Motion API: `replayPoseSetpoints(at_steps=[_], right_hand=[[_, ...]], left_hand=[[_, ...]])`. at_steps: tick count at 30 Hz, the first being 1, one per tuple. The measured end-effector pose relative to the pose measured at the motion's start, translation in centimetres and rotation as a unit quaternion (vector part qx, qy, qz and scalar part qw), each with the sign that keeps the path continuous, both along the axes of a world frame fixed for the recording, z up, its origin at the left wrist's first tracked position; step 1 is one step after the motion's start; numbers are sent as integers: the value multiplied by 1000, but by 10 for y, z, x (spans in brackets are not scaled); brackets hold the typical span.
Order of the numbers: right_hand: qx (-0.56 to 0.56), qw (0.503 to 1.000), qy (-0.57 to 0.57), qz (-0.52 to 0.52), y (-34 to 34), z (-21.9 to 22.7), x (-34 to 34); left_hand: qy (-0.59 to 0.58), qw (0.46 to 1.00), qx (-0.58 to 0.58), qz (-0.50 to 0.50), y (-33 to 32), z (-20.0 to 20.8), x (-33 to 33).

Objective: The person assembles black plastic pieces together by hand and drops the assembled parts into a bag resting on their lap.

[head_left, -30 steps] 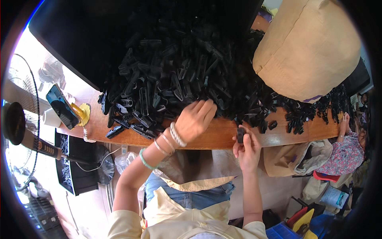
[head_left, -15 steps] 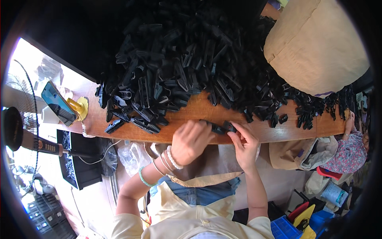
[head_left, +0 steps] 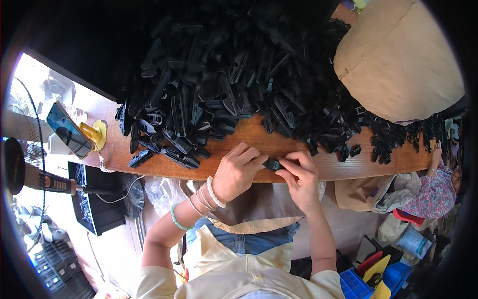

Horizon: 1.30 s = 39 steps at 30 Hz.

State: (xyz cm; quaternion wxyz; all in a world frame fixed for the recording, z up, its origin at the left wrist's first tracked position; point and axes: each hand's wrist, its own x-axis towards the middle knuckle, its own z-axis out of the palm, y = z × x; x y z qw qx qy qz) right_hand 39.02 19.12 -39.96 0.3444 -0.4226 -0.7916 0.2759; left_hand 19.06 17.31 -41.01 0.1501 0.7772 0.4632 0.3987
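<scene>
The two hands meet over the front edge of the wooden counter, grasping one black plastic part between them. The left hand grips its left end and the right hand pinches its right end between thumb and fingers. The part's long axis runs left to right, roughly along the counter edge; fingers cover both ends, so which end is its front cannot be told.

Beyond the hands lies one large pile of black plastic parts, pointing many ways and too tangled to count. One tan sack stands at the right. At the left are one smartphone tilted beside one yellow stand, and one fan.
</scene>
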Motion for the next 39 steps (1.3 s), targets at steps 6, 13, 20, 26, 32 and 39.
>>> replayPoseSetpoints(at_steps=[6, 13, 20, 26, 32, 39], right_hand=[[-69, 996, 15, 59, -19, 9, 15], [100, 966, -105, -215, 8, 1, 29], [180, 961, -118, -175, -1, -6, 19], [107, 974, -108, -166, 7, 0, 5], [-183, 936, 257, -153, -4, -2, 22], [-28, 986, -20, -162, -11, -1, 28]], left_hand=[[-141, 975, -122, -124, 8, 21, -13], [301, 941, 143, 49, 51, 9, 8], [324, 935, 141, -12, -11, 9, 7], [232, 962, 106, -95, 18, 16, 17], [90, 995, 45, -20, 25, 13, 5], [-38, 997, -62, -22, -8, 4, -11]])
